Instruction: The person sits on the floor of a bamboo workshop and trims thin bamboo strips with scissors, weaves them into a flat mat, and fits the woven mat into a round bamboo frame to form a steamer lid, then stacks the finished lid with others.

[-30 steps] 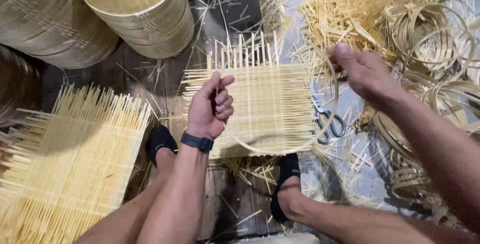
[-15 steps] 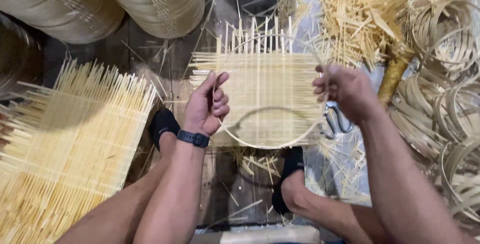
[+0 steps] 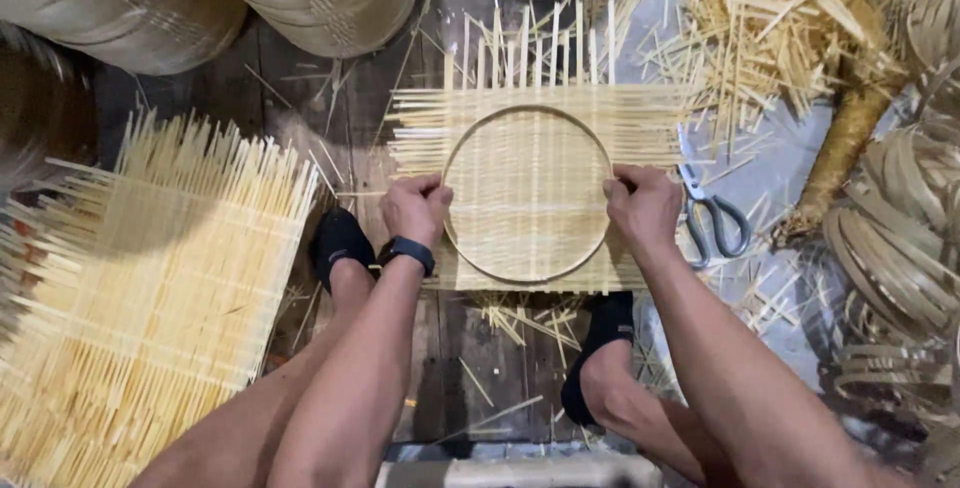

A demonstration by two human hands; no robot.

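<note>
The woven bamboo mat (image 3: 530, 138) lies on the floor at centre, with the bamboo ring (image 3: 527, 193) flat upon it. Left hand (image 3: 415, 210) grips the ring at 9 o'clock, right hand (image 3: 645, 208) at 3 o'clock, fingers clenched on its rim. Scissors (image 3: 712, 210) lie just beyond at 3 o'clock.

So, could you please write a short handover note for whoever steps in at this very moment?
Left hand: gripping the left edge of the hoop and the mat under it.
Right hand: gripping the hoop's right edge the same way.
Things: the round bamboo hoop lies on the woven bamboo mat, roughly centred, and the mat rests on the floor between both feet. Scissors lie just right of the right hand. A stack of mats is on the left, loose hoops on the right.
Done: hoop placed on mat.
Left: the mat's loose ends stick out past the hoop on all sides, untrimmed.
</note>
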